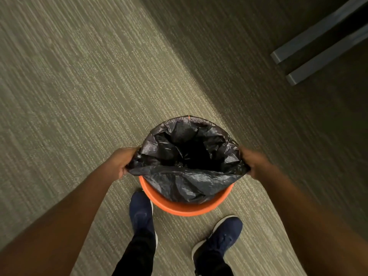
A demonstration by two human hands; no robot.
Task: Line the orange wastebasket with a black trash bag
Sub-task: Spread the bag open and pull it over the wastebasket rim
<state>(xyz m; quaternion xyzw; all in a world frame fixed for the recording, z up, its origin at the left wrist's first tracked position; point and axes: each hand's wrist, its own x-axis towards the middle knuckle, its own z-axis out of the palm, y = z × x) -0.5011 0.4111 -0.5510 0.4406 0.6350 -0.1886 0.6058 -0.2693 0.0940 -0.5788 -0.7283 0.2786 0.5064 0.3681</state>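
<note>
The orange wastebasket (185, 209) stands on the carpet in front of my feet. A black trash bag (187, 156) sits inside it with its mouth spread wide. The far edge of the bag is folded over the far rim, while the near edge hangs inside, leaving the near orange rim bare. My left hand (122, 162) grips the bag's left edge, and my right hand (253, 162) grips its right edge. Both hands hold the bag just above rim level. The basket's inside is hidden by the bag.
Striped grey-green carpet (79, 86) covers the floor. Two dark metal furniture legs (310, 56) lie at the upper right, in shadow. My dark blue shoes, left (141, 212) and right (221, 238), stand just behind the basket.
</note>
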